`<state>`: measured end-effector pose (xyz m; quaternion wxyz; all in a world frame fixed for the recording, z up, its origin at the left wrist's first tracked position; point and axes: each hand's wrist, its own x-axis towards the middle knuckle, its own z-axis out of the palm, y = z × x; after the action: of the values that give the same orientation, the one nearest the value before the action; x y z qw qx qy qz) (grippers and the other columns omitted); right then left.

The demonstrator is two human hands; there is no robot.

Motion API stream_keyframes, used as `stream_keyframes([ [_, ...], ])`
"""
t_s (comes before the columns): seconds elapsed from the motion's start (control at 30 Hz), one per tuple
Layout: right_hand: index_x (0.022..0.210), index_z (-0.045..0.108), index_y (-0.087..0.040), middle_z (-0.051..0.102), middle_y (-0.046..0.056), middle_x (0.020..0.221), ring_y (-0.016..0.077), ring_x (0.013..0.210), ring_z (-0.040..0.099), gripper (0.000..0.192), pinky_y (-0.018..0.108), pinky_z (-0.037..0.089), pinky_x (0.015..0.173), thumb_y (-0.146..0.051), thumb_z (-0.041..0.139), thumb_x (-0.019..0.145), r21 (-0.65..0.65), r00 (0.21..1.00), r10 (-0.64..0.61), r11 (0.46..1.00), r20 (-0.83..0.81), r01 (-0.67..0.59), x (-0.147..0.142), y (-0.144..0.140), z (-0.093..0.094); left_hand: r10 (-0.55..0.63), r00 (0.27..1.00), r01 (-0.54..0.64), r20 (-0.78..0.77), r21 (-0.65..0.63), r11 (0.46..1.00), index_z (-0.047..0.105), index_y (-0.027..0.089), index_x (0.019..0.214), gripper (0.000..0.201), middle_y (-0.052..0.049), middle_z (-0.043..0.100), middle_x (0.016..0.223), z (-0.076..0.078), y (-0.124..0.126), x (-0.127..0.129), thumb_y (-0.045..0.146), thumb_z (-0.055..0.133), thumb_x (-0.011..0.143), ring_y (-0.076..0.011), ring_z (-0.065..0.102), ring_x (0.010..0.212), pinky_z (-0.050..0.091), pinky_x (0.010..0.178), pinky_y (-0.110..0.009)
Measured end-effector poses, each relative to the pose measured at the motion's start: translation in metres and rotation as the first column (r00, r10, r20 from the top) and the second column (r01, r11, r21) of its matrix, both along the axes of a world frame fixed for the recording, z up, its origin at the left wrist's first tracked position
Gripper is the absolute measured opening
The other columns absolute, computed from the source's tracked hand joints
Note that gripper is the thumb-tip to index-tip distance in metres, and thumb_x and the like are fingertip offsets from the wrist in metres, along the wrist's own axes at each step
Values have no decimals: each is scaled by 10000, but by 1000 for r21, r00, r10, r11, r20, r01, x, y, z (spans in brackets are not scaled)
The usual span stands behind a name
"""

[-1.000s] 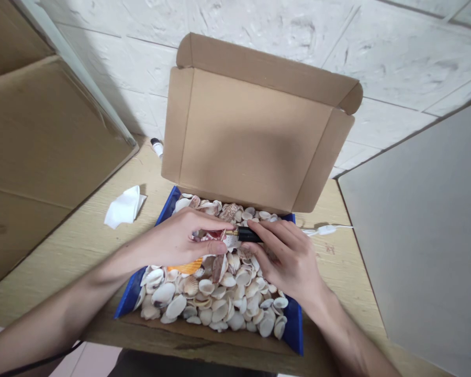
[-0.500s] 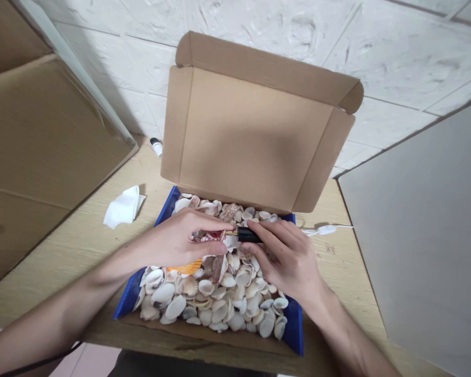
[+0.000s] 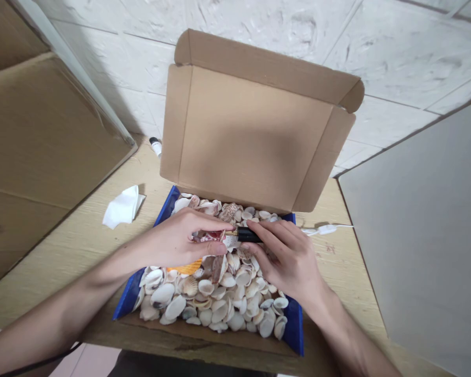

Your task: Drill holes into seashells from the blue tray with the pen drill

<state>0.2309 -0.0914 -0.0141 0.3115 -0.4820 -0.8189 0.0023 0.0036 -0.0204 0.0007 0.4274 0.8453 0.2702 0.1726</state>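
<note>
A blue-sided cardboard box [image 3: 163,209] with its lid standing open holds several pale seashells [image 3: 215,301]. Above the shells, my left hand [image 3: 176,241] pinches a reddish-patterned shell [image 3: 209,236] between thumb and fingers. My right hand [image 3: 286,256] grips a small black tool [image 3: 248,235] with a brass-coloured tip that points left and meets the held shell. An orange shell [image 3: 187,268] shows partly under my left hand.
A crumpled white tissue [image 3: 122,207] lies on the wooden table left of the box. A small white bottle with a dark cap [image 3: 156,146] stands by the wall. A white cable [image 3: 326,229] runs right. Large cardboard sheets [image 3: 43,157] lean left; a grey panel [image 3: 424,230] stands right.
</note>
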Motion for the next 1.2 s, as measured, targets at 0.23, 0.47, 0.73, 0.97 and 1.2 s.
stream_keyframes([
  [0.23, 1119, 662, -141, 726, 83, 962, 212, 819, 647, 283, 368, 533, 708, -256, 633, 862, -7, 1000, 7, 1000, -3, -7, 0, 0, 0, 2, 999, -2, -34, -21, 1000, 658, 120, 1213, 357, -97, 750, 997, 2, -1, 0, 285, 638, 897, -164, 689, 811, 501, 741, -255],
  [0.47, 1114, 662, -135, 724, 82, 958, 204, 818, 643, 284, 356, 527, 709, -255, 645, 857, -21, 1000, 22, 1000, -7, -22, 0, 0, 0, -1, 999, 0, -41, -28, 1000, 655, 126, 1213, 351, -92, 747, 1018, 1, -1, 0, 276, 644, 896, -158, 689, 831, 502, 745, -247],
  [0.73, 1131, 653, -162, 725, 77, 962, 203, 828, 650, 284, 353, 532, 720, -273, 625, 871, -19, 1000, 15, 1000, 6, -15, 0, 1, 0, -5, 1000, 4, -23, -40, 999, 661, 127, 1203, 345, -90, 748, 998, -1, -1, 0, 285, 639, 898, -155, 683, 789, 498, 696, -235],
  [0.97, 1130, 657, -159, 727, 78, 960, 210, 828, 655, 285, 361, 537, 722, -259, 630, 865, -27, 1000, 18, 999, -1, -18, 0, 0, 0, 4, 999, -6, -38, -56, 998, 662, 121, 1198, 339, -98, 749, 1008, 3, -2, 0, 275, 643, 896, -160, 685, 809, 500, 717, -239],
  [1.2, 1131, 656, -168, 727, 72, 957, 209, 826, 657, 283, 361, 544, 719, -264, 628, 866, -23, 1000, 13, 1000, -3, -14, 0, 0, 1, 1, 1000, -2, -17, -46, 999, 658, 114, 1207, 359, -92, 750, 985, 1, -2, 0, 282, 649, 890, -154, 686, 800, 504, 715, -241],
])
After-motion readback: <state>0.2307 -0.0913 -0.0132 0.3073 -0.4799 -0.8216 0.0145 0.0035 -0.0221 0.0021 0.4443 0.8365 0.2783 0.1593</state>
